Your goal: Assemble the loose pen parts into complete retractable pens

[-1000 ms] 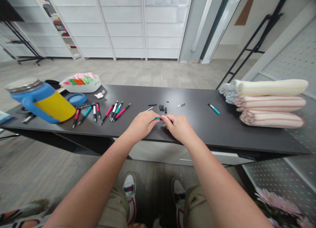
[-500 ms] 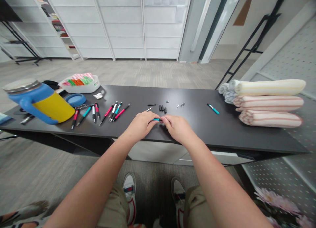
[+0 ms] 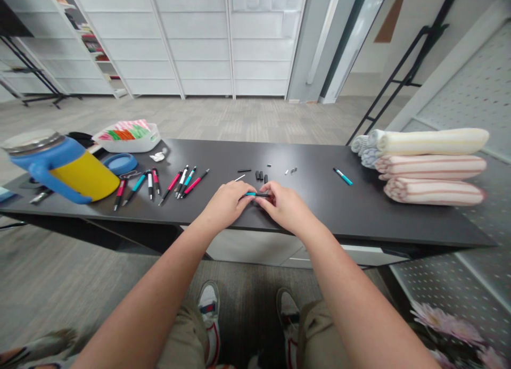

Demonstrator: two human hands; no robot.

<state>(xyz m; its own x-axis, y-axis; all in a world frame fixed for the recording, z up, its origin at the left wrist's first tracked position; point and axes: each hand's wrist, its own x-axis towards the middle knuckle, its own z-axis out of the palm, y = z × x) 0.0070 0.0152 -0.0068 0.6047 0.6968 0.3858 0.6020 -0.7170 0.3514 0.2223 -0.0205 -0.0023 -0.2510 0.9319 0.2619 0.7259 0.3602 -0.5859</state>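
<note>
Teal pen (image 3: pixel 255 194) lies level at mid-frame above the dark table (image 3: pixel 359 214), pinched at its ends between the curled fingertips of the left hand (image 3: pixel 227 203) and the right hand (image 3: pixel 284 205).
</note>
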